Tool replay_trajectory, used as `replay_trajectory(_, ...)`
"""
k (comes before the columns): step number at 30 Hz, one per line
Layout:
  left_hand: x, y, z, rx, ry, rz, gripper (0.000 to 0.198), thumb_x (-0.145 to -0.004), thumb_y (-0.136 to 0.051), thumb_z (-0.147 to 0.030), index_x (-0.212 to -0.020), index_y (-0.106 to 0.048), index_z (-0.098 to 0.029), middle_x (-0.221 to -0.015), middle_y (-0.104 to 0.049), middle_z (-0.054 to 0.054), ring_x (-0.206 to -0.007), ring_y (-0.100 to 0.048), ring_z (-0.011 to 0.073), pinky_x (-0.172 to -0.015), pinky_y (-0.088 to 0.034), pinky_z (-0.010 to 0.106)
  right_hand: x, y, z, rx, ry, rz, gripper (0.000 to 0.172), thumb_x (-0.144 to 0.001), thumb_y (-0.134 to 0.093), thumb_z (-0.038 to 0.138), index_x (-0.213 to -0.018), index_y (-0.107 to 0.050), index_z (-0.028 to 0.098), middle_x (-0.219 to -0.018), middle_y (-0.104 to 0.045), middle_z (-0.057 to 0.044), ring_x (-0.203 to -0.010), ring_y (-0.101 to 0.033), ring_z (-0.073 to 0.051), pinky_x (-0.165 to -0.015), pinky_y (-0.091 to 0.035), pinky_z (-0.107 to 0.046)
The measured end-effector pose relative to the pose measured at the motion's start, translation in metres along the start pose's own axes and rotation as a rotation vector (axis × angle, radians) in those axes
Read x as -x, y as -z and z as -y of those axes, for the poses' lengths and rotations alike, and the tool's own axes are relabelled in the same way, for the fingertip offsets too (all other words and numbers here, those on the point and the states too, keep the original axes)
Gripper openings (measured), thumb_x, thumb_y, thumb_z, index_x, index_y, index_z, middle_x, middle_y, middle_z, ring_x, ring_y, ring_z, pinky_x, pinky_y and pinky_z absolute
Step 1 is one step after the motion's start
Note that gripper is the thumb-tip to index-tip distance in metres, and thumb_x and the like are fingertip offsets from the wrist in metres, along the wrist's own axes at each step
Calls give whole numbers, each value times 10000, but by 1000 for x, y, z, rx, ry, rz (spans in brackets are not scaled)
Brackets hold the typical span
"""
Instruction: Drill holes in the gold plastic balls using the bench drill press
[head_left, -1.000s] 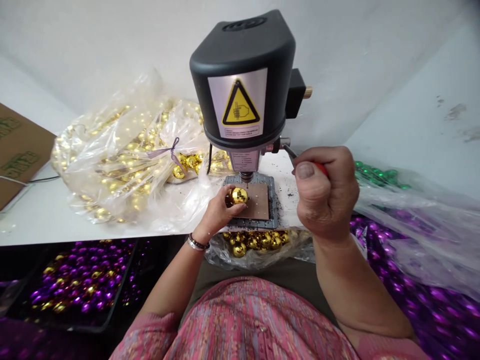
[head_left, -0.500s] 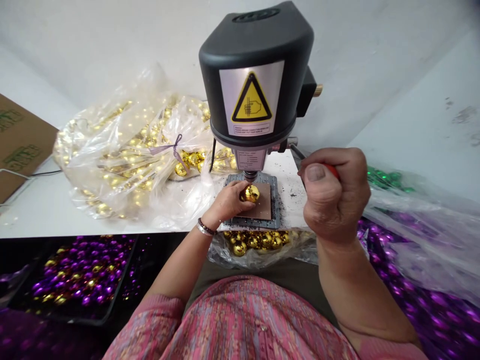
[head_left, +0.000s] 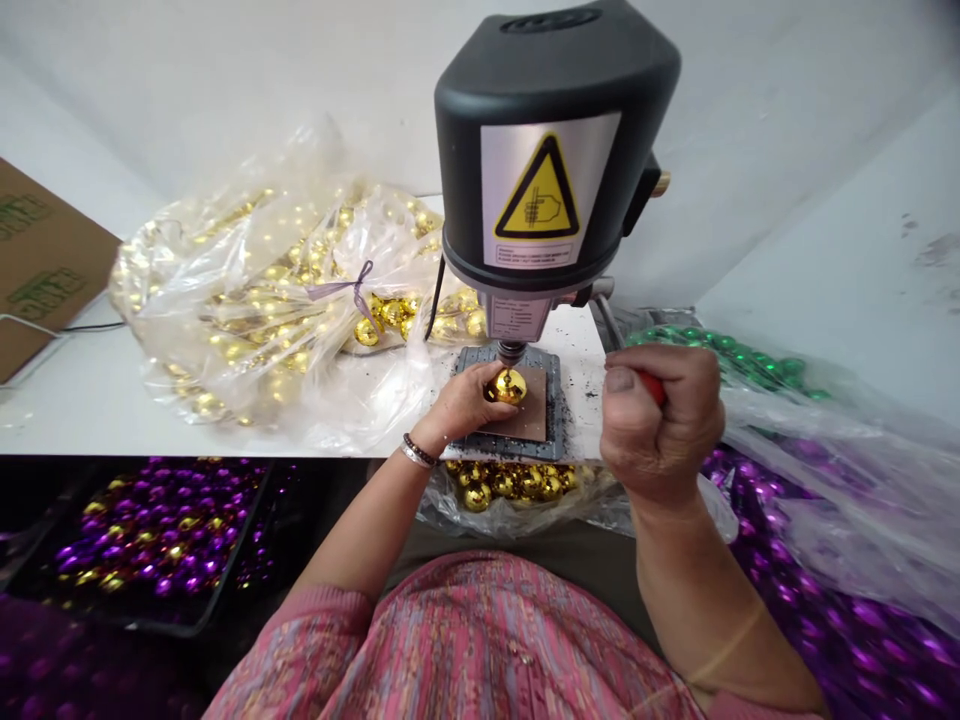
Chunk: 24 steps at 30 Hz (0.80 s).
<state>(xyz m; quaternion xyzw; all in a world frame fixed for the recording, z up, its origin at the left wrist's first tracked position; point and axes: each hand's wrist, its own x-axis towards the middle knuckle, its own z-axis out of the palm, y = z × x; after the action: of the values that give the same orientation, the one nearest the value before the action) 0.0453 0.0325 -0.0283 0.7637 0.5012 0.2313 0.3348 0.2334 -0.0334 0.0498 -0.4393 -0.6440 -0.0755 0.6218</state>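
My left hand (head_left: 469, 403) grips a shiny gold ball (head_left: 511, 387) between thumb and fingers. The ball rests on a brown board (head_left: 534, 412) over the grey base (head_left: 556, 372) of a drill press (head_left: 536, 180), straight under its chuck (head_left: 511, 350). Whether the drill bit touches the ball I cannot tell. My right hand (head_left: 660, 420) is wrapped around the red knob (head_left: 651, 387) of the press's feed lever (head_left: 609, 318), to the right of the machine. Dark shavings lie around the base.
On the white table (head_left: 360, 395) a big clear plastic bag (head_left: 247, 300) holds several gold balls. An open bag of gold balls (head_left: 517, 483) sits on my lap. At lower left is a black bin (head_left: 225, 590) of purple and gold balls; green balls (head_left: 750, 360) and purple balls (head_left: 847, 600) lie right.
My right hand has come down with the lever knob. The view has shifted slightly, so the press appears further right. My left hand still holds the gold ball under the chuck.
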Motion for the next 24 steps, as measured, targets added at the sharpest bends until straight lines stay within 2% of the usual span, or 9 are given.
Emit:
replay_trajectory(10, 2, 0, -3, 15, -14, -13, 484, -728, -769, -251, -1196, -671, -183, -1103, -718, 48, -998, -655, 229, -910, -501, 335, 28, -20, -27, -102, 88, -98, 175, -893, -488, 205, -1032, -592, 230, -861, -621, 8, -838, -660, -135, -775, -566, -328)
replay_trajectory(17, 4, 0, -1, 61, -1, -6, 495, -720, -787, -257, -1195, -670, -184, -1114, -727, 44, -1003, -659, 228, -903, -506, 326, 41, -29, -41, -166, 139, -93, 247, -879, -497, 167, -1108, -562, 232, -845, -600, 14, -824, -663, -139, -744, -577, -339)
replay_trajectory(20, 4, 0, -4, 82, 7, -4, 503, -722, -783, -255, -1207, -665, -194, -1109, -728, 32, -1007, -661, 222, -902, -507, 317, 36, -26, -36, -170, 129, -85, 206, -892, -499, 199, -1085, -565, 226, -825, -602, 12, -806, -659, -138, -724, -561, -321)
replay_trajectory(24, 8, -2, -11, 68, 52, -49, 513, -729, -773, -253, -1220, -649, -172, -1085, -726, 36, -980, -660, 213, -902, -508, 315, 6, -11, -9, -68, 12, -88, 142, -948, -468, 273, -957, -601, 223, -806, -610, 9, -714, -589, -102, -663, -493, -269)
